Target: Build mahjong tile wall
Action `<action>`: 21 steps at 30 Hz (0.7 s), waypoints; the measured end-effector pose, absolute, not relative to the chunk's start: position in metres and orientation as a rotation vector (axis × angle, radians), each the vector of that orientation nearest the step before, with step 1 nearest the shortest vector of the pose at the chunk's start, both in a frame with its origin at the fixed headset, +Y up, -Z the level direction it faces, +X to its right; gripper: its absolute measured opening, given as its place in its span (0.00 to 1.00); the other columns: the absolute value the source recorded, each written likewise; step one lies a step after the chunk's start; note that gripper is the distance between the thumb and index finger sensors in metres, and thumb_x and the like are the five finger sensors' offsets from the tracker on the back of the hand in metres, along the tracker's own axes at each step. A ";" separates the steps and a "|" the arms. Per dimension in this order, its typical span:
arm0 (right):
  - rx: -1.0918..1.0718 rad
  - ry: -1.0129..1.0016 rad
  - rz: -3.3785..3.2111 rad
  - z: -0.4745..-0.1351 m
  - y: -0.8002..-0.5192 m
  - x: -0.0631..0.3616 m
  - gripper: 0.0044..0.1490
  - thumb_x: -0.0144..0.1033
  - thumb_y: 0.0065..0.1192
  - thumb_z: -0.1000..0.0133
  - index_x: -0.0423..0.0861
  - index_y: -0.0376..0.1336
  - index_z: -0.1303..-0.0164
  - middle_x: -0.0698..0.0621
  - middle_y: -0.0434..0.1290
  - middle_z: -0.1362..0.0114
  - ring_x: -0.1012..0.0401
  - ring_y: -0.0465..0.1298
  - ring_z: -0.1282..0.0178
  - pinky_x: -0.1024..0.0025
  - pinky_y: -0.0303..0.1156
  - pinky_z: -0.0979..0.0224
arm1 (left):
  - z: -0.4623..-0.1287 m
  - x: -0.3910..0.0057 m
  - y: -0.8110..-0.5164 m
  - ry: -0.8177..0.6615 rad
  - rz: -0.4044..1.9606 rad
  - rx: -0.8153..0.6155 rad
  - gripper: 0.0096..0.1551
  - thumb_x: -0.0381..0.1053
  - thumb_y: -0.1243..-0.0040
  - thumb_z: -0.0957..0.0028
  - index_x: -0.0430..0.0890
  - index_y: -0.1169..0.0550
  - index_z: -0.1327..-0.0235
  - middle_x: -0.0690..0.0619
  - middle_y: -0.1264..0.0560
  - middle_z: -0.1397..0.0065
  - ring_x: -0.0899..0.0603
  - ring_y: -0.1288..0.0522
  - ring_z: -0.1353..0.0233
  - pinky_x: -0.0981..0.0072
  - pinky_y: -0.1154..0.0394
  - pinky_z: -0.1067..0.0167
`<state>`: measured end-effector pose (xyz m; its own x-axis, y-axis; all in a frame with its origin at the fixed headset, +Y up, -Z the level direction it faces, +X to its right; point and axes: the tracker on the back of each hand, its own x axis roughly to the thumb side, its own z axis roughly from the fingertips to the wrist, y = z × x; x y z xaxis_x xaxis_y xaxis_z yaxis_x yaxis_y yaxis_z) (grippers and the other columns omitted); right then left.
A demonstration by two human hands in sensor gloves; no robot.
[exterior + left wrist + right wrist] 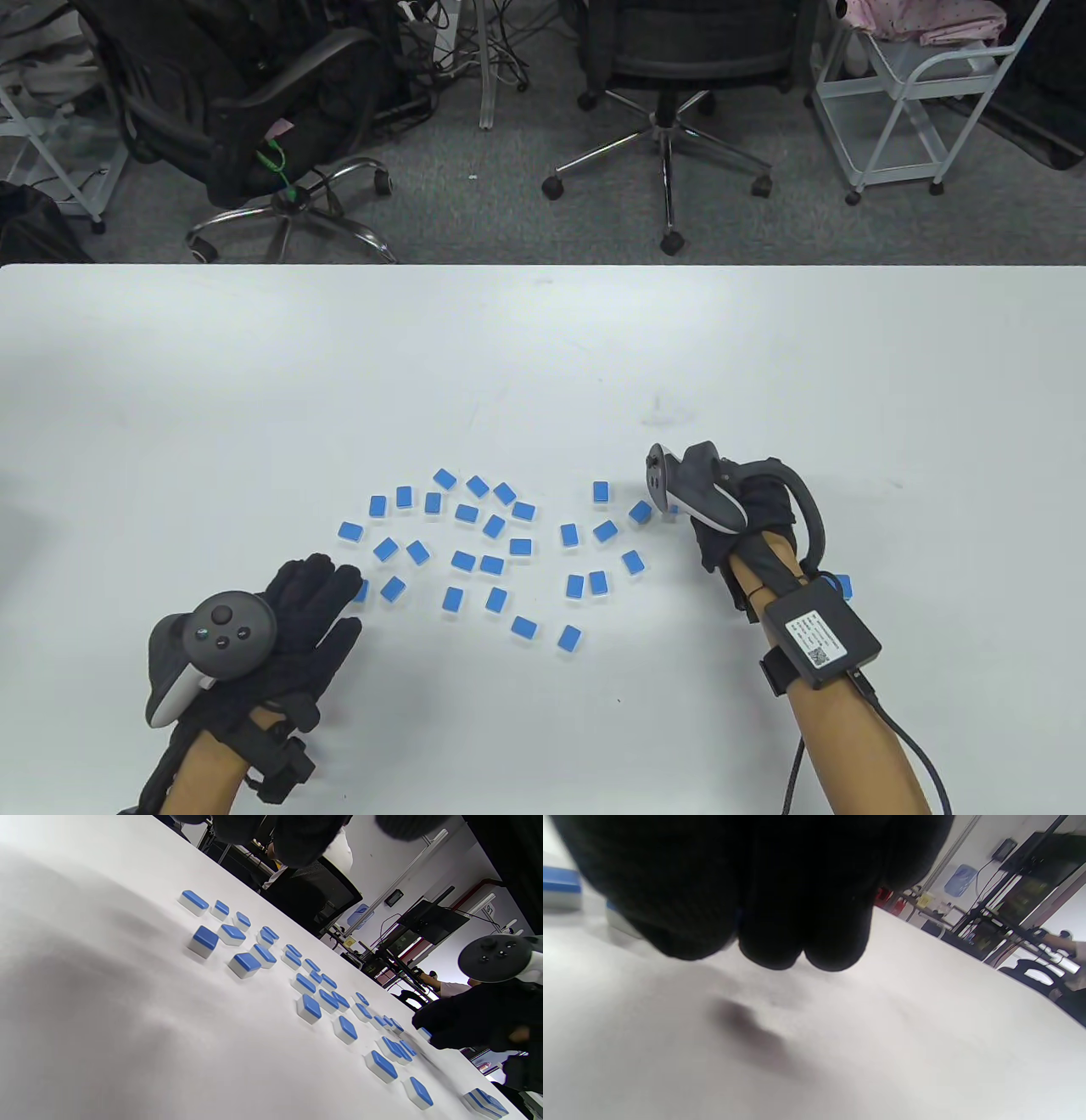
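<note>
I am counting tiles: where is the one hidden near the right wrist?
Table view: the blue tile peeks out at the right forearm's outer side, beside the black sensor box.

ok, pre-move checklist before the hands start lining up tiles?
1. Tiles face-down, blue backs up: ok.
2. Tiles single layer, none stacked: ok, wall not yet begun.
3. Left hand free: ok, fingers straight, tips at a tile by the cluster's left edge.
4. Right hand empty: cannot tell, fingers curled and hidden under the tracker; wrist view is blocked by the glove.
5. Bare table beyond the tiles for a row: ok.
6. Stray tile beside the right wrist: not ok, apart from the rest.
</note>
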<state>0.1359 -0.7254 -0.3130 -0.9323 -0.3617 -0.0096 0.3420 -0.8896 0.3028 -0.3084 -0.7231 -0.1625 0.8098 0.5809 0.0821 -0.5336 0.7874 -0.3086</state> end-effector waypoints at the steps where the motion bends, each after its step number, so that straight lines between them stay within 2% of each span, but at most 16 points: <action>1: 0.082 -0.466 -2.746 -0.316 -0.726 0.137 0.36 0.46 0.79 0.62 0.53 0.69 0.42 0.56 0.84 0.44 0.56 0.83 0.39 0.45 0.61 0.17 | -0.164 -0.307 -0.725 -0.174 0.617 -0.292 0.41 0.70 0.59 0.46 0.58 0.41 0.18 0.50 0.53 0.12 0.37 0.58 0.14 0.30 0.60 0.25; 13: 0.059 -0.436 -2.746 -0.312 -0.744 0.144 0.35 0.46 0.79 0.62 0.54 0.70 0.43 0.58 0.84 0.44 0.57 0.84 0.39 0.45 0.63 0.18 | -0.164 -0.314 -0.721 -0.150 0.619 -0.260 0.41 0.70 0.59 0.47 0.58 0.41 0.18 0.51 0.54 0.12 0.37 0.59 0.14 0.30 0.60 0.25; 16: 0.045 -0.481 -2.705 -0.312 -0.740 0.141 0.39 0.47 0.78 0.63 0.55 0.67 0.39 0.57 0.82 0.39 0.55 0.82 0.35 0.43 0.61 0.18 | -0.166 -0.317 -0.721 -0.138 0.630 -0.260 0.41 0.70 0.59 0.47 0.58 0.41 0.18 0.50 0.54 0.12 0.37 0.59 0.14 0.30 0.60 0.25; 21: 0.017 -0.423 -2.773 -0.314 -0.731 0.129 0.45 0.49 0.77 0.62 0.55 0.62 0.34 0.56 0.77 0.32 0.54 0.77 0.29 0.41 0.58 0.16 | -0.167 -0.317 -0.720 -0.147 0.627 -0.264 0.41 0.70 0.59 0.46 0.58 0.41 0.18 0.50 0.54 0.12 0.37 0.59 0.14 0.30 0.60 0.25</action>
<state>0.1288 -0.7308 -0.3137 -0.9439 -0.3281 0.0381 0.3245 -0.8998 0.2916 -0.3169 -0.7204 -0.1666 0.8007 0.5965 0.0559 -0.5592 0.7775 -0.2876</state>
